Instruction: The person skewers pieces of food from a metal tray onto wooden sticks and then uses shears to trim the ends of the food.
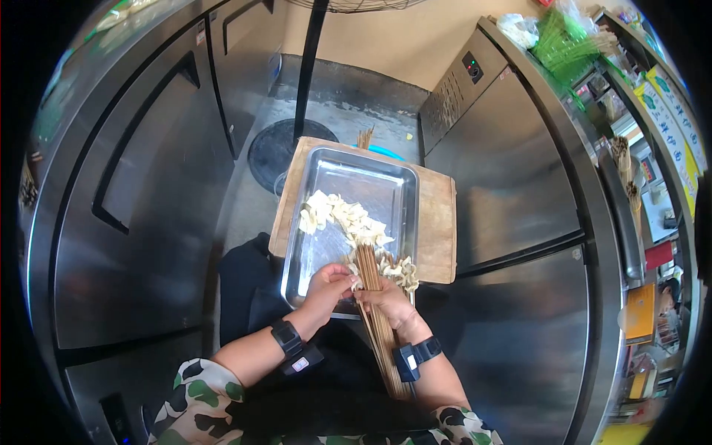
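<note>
A bundle of thin wooden skewers [380, 319] slants over the near edge of a metal tray [407, 196]. My right hand [391, 302] is closed around the bundle. Beside it, my left hand [331, 289] pinches a small pale piece close to the skewers. Pale, folded food pieces [348, 216] lie heaped in the middle of the tray. More pale pieces [400, 273] sit on skewers at the tray's near right corner, right of the bundle. The tray rests on a wooden board [437, 222].
Steel cabinets stand at the left [156, 215] and right [512, 170]. A dark round lid [271, 152] lies on the floor behind the board, near a black pole [307, 70]. Shelves with packages [667, 111] line the far right.
</note>
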`<state>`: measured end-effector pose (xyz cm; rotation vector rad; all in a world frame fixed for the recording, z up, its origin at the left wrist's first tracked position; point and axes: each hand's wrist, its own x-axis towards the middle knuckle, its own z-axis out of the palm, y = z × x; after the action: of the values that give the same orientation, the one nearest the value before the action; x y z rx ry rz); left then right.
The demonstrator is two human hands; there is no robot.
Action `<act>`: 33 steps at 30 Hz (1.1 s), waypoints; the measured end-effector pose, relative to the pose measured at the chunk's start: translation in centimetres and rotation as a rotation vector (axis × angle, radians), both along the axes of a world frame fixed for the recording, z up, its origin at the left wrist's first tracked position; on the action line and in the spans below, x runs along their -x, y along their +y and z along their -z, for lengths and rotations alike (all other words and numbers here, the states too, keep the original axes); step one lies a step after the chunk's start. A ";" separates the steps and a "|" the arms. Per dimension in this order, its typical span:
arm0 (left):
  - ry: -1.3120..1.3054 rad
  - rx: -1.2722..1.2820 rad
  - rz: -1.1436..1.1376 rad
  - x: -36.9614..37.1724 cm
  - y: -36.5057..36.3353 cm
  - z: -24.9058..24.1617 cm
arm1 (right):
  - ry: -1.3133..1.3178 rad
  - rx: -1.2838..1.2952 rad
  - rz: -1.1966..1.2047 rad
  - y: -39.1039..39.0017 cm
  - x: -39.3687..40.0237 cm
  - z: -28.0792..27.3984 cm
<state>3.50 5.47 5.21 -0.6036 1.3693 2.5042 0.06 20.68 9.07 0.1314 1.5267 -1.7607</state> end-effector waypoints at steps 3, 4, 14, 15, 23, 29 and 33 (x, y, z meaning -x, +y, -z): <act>-0.013 0.058 0.007 0.1 0.1 0.1 | -0.028 0.144 0.009 1.0 0.2 0.0; -0.033 0.074 0.014 0.3 0.0 0.3 | -0.044 0.207 0.017 1.4 0.3 0.6; 0.056 0.229 0.193 2.8 2.6 -1.5 | -0.182 0.653 -0.020 4.0 0.7 -0.4; 0.035 0.194 0.231 2.8 2.7 -2.9 | -0.176 0.687 0.002 3.8 0.6 -0.1; -0.091 0.283 0.165 3.2 -0.6 -4.7 | -0.199 0.451 0.023 3.4 0.8 0.8; -0.031 0.179 0.211 3.4 0.5 -4.9 | -0.152 0.387 -0.016 3.1 0.6 0.8; -0.068 0.186 0.172 3.5 1.1 -4.8 | -0.182 0.394 0.001 3.2 0.4 1.2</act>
<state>0.03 6.61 10.03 -0.5740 1.5683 2.2200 -0.36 23.86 7.92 0.0906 1.0301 -1.9564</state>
